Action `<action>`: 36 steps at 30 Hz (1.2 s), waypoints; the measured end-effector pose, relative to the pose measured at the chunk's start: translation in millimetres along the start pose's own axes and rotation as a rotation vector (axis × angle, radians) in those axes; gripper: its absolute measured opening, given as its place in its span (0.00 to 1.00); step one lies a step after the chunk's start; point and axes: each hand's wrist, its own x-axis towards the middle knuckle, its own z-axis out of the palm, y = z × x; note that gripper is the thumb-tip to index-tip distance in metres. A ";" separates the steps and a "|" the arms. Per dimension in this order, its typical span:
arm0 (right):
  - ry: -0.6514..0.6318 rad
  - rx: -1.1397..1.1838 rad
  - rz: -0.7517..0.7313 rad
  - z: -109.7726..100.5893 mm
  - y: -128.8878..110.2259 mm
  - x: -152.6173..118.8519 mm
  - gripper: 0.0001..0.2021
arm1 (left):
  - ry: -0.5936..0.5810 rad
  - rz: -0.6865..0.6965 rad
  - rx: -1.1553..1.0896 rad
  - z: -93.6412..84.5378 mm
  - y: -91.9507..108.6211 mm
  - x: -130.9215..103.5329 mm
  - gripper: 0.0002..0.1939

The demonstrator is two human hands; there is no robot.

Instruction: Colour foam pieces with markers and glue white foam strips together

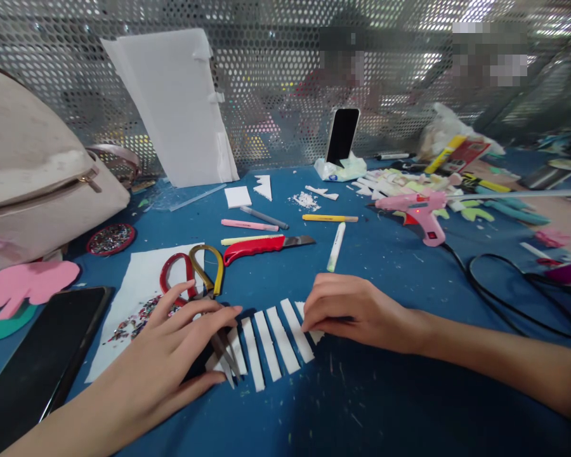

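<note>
Several white strips (pixel 266 346) lie side by side on the blue table, slightly fanned. My right hand (pixel 352 311) has its fingers closed together at the upper end of the rightmost strips. My left hand (pixel 185 343) rests with fingers spread over the scissors (pixel 213 270), which have one red and one yellow handle. The scissor blades lie across the leftmost strips. Under the left fingers, a white sheet (pixel 145 266) bears a pile of colourful bits (pixel 136 324). Beyond the strips is a red-handled knife (pixel 254 249).
Markers (pixel 330 218), a white square (pixel 238 197) and scraps lie farther back. A pink glue gun (pixel 416 209) with a black cable is at right. Phones (pixel 42 343) (pixel 343 136), a bag (pixel 38 165) and pink foam (pixel 28 282) surround the work area. People show behind the mesh.
</note>
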 end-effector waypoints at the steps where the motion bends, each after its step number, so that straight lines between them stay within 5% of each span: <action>1: -0.003 -0.011 0.005 -0.5 0.2 -0.1 0.05 | -0.002 0.008 0.006 -1.3 -1.0 0.6 0.26; 6: -0.013 -0.063 -0.018 -1.6 -0.6 -0.2 0.06 | -0.065 0.153 0.065 -21.6 -7.8 4.8 0.39; 9: -0.023 -0.066 -0.004 -2.8 -0.6 -1.4 0.05 | -0.048 0.163 0.077 -30.9 2.7 4.3 0.34; 11: -0.024 -0.072 0.003 -4.3 -0.5 -2.8 0.05 | 0.035 0.130 0.071 -27.4 20.2 2.2 0.24; 14: -0.019 -0.094 -0.010 -6.9 0.1 -5.4 0.05 | 0.099 0.282 0.104 -9.5 55.9 0.6 0.22; 17: -0.028 -0.113 -0.026 -9.2 1.5 -8.3 0.07 | -0.006 0.301 0.239 10.7 90.6 6.9 0.20; 20: -0.044 -0.135 -0.041 -11.0 3.0 -10.5 0.07 | -0.077 0.236 0.262 22.5 115.3 21.3 0.25; 24: -0.069 -0.186 -0.035 -12.4 3.7 -12.3 0.07 | -0.203 0.090 0.285 24.0 132.2 41.2 0.50; 29: -0.097 -0.234 -0.021 -13.3 2.4 -13.7 0.08 | -0.313 0.013 0.293 21.1 141.6 56.0 0.50; 36: -0.097 -0.228 -0.057 -14.4 2.1 -15.2 0.09 | -0.272 -0.015 0.288 26.0 150.0 61.0 0.51</action>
